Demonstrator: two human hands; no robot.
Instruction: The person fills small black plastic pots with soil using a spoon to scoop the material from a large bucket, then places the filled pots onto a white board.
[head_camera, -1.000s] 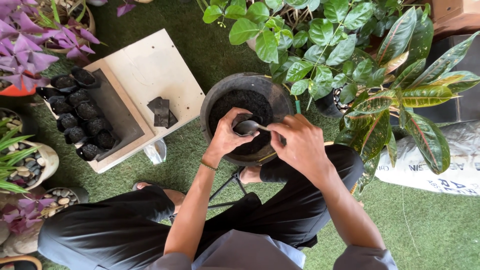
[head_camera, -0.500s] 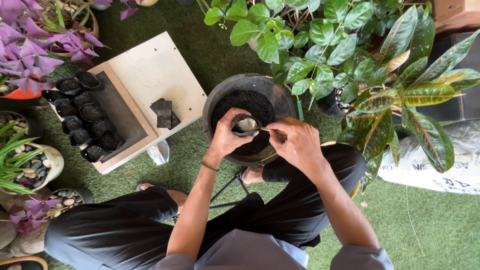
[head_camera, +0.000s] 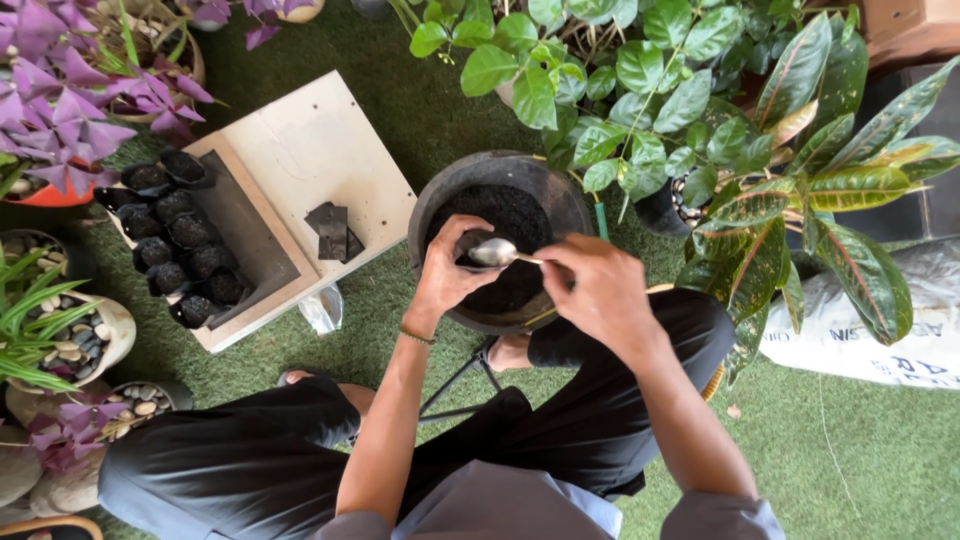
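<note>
Left hand (head_camera: 445, 278) grip wraps a small black grow bag (head_camera: 478, 262) above the soil-filled pot (head_camera: 440, 195); right hand (head_camera: 600, 290) grip pinches a metal spoon (head_camera: 495, 252) over the bag's mouth.

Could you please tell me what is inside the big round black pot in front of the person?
The big pot holds dark soil. Over it the left hand grips a small black bag, and the right hand holds a spoon. The hands cover the soil beneath them.

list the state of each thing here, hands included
left hand: gripping small black bag
small black bag: held open over the pot
right hand: holding spoon
spoon: bowl at the bag's mouth
big pot: holds dark soil
tray bags: filled, upright
flat bags: empty, stacked
</note>
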